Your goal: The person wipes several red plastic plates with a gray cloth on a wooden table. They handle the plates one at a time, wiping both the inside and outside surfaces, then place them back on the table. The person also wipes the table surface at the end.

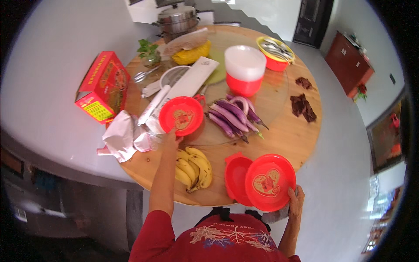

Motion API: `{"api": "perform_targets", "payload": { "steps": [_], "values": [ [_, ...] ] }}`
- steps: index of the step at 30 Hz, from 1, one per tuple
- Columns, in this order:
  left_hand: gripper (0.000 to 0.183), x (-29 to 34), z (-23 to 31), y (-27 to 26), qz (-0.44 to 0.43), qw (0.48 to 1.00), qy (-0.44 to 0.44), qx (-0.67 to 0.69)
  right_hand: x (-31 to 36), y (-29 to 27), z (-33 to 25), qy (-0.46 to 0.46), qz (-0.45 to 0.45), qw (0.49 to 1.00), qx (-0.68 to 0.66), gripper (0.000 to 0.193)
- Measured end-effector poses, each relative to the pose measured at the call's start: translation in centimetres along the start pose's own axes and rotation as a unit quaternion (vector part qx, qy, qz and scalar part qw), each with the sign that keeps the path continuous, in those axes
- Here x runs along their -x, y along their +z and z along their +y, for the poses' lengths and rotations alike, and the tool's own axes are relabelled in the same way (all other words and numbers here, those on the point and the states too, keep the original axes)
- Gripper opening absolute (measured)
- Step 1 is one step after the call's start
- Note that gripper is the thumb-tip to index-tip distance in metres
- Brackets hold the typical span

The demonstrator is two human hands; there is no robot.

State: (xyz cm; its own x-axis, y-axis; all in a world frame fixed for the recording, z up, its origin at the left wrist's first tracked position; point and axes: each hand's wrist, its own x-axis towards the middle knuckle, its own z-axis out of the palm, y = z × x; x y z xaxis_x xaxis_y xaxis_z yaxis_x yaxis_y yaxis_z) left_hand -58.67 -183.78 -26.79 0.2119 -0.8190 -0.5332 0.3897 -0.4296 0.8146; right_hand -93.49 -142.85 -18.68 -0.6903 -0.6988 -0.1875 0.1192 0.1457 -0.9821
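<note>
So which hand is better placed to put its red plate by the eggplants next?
Probably the left hand: its red plate is close beside the eggplants. The right hand and its plate are farther away, by the near edge of the table.

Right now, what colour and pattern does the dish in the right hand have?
The dish is red with a gold heart motif; head view.

Left of the long purple eggplants [231, 112], a round red plastic dish [181, 115] blocks; rightward, light-brown wooden tabletop [286, 137] offers passage.
</note>
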Motion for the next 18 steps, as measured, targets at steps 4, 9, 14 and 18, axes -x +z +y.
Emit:
{"api": "perform_targets", "payload": {
  "steps": [4,9,14,18],
  "values": [
    [0.027,0.5,0.7,-0.1,-0.004,0.999,0.011,-0.041,-0.5,1.2,0.6,0.016,-0.055,0.995,0.081,0.027],
    [0.03,7.1,1.7,-1.5,-0.031,0.997,0.061,0.027,-4.2,2.9,4.6,-0.061,-0.145,0.964,0.213,0.023],
    [0.036,16.5,1.3,-4.6,-0.051,0.983,0.146,0.102,-8.9,4.0,6.7,-0.023,-0.238,0.955,0.177,0.036],
    [0.035,26.3,-1.3,-7.9,-0.001,0.976,0.192,0.1,-10.3,5.3,4.8,-0.019,-0.295,0.943,0.151,0.04]
  ]
}}
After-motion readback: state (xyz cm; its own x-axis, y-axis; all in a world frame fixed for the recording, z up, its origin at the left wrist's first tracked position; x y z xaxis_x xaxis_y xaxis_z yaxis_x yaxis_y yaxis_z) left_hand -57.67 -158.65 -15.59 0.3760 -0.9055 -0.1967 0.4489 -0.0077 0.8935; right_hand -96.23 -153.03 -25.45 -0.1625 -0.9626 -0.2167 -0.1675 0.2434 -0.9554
